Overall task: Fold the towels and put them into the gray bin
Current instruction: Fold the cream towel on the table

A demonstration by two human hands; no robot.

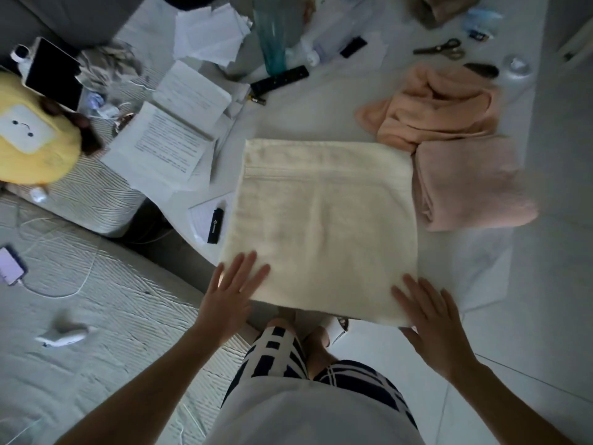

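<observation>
A cream towel (324, 220) lies flat on the white table (545, 220), folded into a rough square. My left hand (229, 293) rests flat on its near left corner, fingers spread. My right hand (433, 319) lies flat on its near right corner, fingers apart. Right of the cream towel sits a folded pink towel (465, 184). Behind that, a peach towel (439, 107) lies crumpled in a heap. No gray bin is in view.
Loose papers (167, 139), a black remote (279, 79), scissors (439, 49), a teal bottle (272, 40) and a small black device (215, 225) clutter the table's far and left parts. A yellow plush (32, 139) and a tablet (54, 73) sit left, above a bed with a phone (11, 266).
</observation>
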